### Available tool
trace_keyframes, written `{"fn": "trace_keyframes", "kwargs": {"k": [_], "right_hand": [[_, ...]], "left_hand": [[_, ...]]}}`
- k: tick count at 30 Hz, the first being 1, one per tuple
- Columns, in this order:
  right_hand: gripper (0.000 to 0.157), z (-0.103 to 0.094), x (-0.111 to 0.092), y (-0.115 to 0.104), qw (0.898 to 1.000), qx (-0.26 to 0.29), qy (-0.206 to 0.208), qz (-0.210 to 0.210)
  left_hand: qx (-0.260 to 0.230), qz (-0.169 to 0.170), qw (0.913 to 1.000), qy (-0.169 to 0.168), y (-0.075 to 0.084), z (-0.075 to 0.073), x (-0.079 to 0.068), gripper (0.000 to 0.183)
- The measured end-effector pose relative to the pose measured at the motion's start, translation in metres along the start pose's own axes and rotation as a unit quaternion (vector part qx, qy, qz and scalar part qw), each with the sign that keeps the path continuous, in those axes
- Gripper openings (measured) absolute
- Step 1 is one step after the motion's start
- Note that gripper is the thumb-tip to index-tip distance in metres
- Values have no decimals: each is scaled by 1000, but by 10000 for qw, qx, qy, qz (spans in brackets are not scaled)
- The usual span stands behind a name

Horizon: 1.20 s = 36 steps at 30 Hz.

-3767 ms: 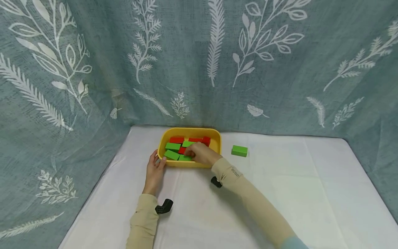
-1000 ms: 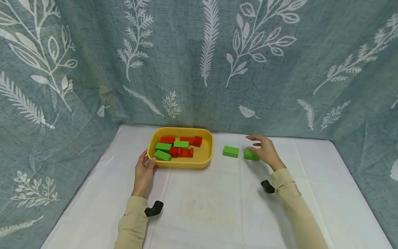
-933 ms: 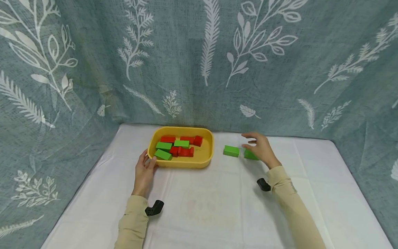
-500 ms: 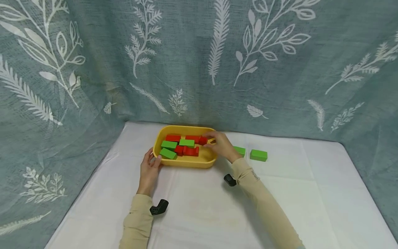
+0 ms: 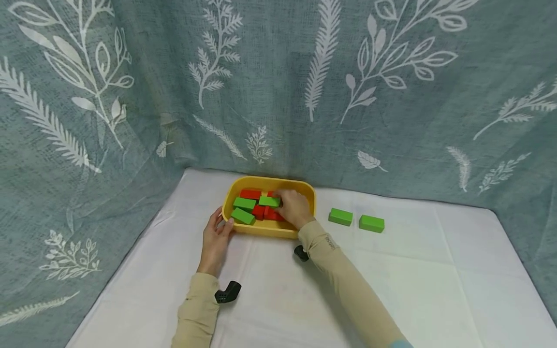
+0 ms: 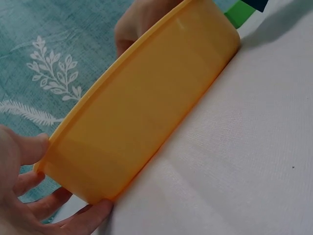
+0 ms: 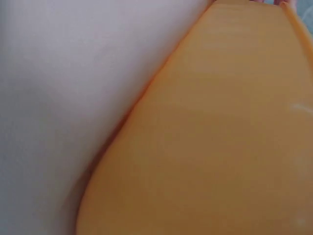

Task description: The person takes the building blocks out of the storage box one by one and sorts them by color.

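Observation:
My left hand point(image 5: 215, 244) holds the near left corner of a yellow plastic bin point(image 5: 261, 231), thumb at the rim and fingers along the outside wall. The left wrist view shows that grip on the bin point(image 6: 146, 103) closely. Over the bin's right half, my right hand point(image 5: 295, 209) pinches the right end of a green block point(image 5: 268, 201) lying on red ones. Other green blocks point(image 5: 242, 216) and red blocks point(image 5: 250, 194) lie loosely beside it, some partly hidden by the right hand. The right wrist view shows mostly the bin's outer wall point(image 7: 195, 137), without the fingertips' contact.
Two green blocks, one nearer the bin point(image 5: 341, 216) and one farther right point(image 5: 372, 223), lie on the white-covered table point(image 5: 417, 280). A patterned teal curtain point(image 5: 278, 96) hangs behind and at the sides. Each wrist carries a small black camera point(image 5: 228, 292).
A second green block was set down on the table to the right and let go. My right hand then came back left into the bin, to another green block. The left hand stayed on the bin.

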State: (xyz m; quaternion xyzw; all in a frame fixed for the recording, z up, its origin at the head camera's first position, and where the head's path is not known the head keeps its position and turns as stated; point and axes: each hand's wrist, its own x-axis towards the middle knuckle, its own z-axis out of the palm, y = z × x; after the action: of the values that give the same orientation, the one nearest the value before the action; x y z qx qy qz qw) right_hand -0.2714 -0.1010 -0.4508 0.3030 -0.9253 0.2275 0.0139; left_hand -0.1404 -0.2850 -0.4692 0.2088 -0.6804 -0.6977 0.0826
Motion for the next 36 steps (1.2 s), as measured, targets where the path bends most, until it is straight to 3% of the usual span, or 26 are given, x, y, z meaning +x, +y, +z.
{"fn": "trace_keyframes", "kwargs": {"k": [7, 11, 19, 27, 36], "right_hand": [[36, -2, -1, 6, 9998, 140, 57, 86], [37, -7, -2, 7, 9984, 530, 147, 112], [39, -18, -10, 14, 9857, 1598, 511, -130], [39, -27, -20, 23, 9812, 1850, 534, 98], [37, -34, -32, 31, 9686, 2418, 578, 70]], "left_hand": [[-46, 106, 9999, -48, 3, 6, 0, 59], [-28, 134, 9999, -33, 3, 9, 0, 59], [-72, 174, 9998, -8, 3, 12, -1, 58], [34, 73, 10000, 20, 2, 10, 1, 59], [48, -53, 9999, 110, -1, 3, 1, 61]]}}
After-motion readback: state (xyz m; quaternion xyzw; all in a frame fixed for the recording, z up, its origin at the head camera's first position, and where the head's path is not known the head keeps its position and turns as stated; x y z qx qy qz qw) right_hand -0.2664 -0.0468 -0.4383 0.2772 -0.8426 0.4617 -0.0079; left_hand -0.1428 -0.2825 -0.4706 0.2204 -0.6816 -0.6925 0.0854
